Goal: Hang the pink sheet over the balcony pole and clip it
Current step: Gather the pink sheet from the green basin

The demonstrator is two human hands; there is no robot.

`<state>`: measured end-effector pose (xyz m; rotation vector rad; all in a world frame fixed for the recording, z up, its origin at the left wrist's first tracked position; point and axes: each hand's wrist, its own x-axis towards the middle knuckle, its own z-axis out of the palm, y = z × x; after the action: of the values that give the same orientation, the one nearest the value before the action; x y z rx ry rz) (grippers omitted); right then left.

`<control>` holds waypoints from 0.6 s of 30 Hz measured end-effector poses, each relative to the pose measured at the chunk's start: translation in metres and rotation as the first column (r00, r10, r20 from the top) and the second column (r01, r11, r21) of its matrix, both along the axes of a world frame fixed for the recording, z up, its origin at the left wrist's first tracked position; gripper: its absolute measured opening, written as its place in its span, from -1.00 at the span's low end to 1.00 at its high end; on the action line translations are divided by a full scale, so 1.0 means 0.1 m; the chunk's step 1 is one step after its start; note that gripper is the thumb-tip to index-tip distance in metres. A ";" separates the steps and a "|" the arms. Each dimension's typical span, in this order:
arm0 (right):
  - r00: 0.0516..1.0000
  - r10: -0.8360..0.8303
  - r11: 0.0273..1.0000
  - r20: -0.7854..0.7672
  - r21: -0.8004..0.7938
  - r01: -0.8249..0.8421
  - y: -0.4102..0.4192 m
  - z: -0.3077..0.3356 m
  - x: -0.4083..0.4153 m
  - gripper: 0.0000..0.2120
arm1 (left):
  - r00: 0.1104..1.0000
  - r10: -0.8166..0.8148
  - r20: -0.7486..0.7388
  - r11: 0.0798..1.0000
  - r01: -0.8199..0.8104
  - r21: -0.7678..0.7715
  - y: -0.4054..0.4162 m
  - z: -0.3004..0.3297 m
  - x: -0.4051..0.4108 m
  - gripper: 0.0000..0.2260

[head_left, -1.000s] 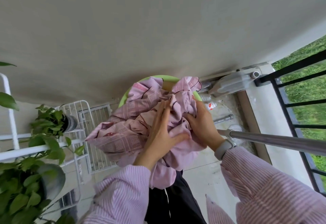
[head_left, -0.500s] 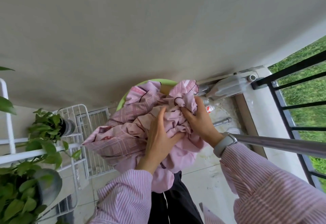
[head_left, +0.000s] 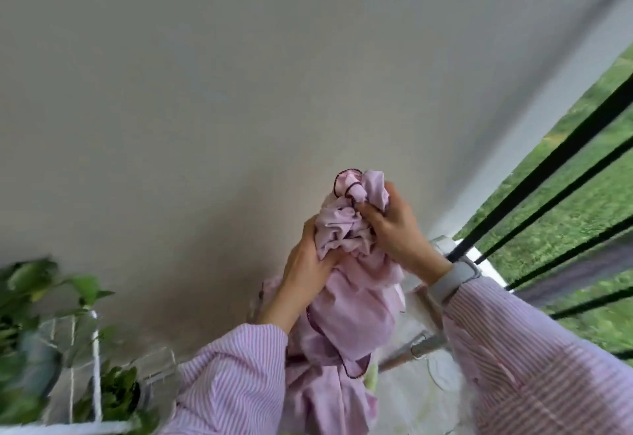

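The pink sheet (head_left: 349, 301) with a dark piped edge is bunched and lifted in front of the beige wall, its lower part hanging down between my arms. My left hand (head_left: 305, 270) grips the bunch from the left side. My right hand (head_left: 394, 225) grips its top from the right, fingers dug into the folds. The grey metal balcony pole (head_left: 411, 352) shows only as a short blurred piece low under my right forearm. No clip is visible.
A black balcony railing (head_left: 555, 174) runs along the right with grass beyond. A white wire rack (head_left: 96, 366) with green potted plants (head_left: 30, 297) stands at the lower left. The beige wall fills the upper view. The picture is motion-blurred.
Both hands have raised the bunched sheet up out of the green basin, which is almost out of sight. The view has tilted upward toward the wall.
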<state>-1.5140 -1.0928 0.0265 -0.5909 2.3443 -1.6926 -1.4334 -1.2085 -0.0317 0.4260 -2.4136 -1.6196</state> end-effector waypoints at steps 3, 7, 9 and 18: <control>0.990 -0.048 0.997 -0.132 -0.062 0.040 -0.01 0.88 -0.07 -0.87 | 0.986 -0.006 -0.167 0.995 -0.010 -0.096 -0.08 0.84 -0.18 -0.69; 0.960 -0.107 0.984 -0.258 -0.163 0.066 0.12 2.04 -0.13 -0.89 | 0.887 -0.072 -0.456 0.986 -0.005 -0.166 -0.03 2.04 -0.27 -0.63; 0.935 -0.135 0.974 -0.328 -0.218 0.065 0.20 2.52 -0.08 -0.83 | 0.808 -0.120 -0.576 0.976 -0.009 -0.217 0.02 2.53 -0.26 -0.59; 0.768 0.016 0.989 -0.640 -0.101 -0.104 0.68 3.99 0.31 -0.51 | 0.632 -0.257 -0.731 0.886 -0.147 -0.439 0.21 3.97 -0.29 -0.86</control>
<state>-1.4833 -1.0247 0.4251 -1.4608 2.5884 -1.8307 -1.4627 -1.1872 0.3650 -0.3917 -1.9811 -0.8633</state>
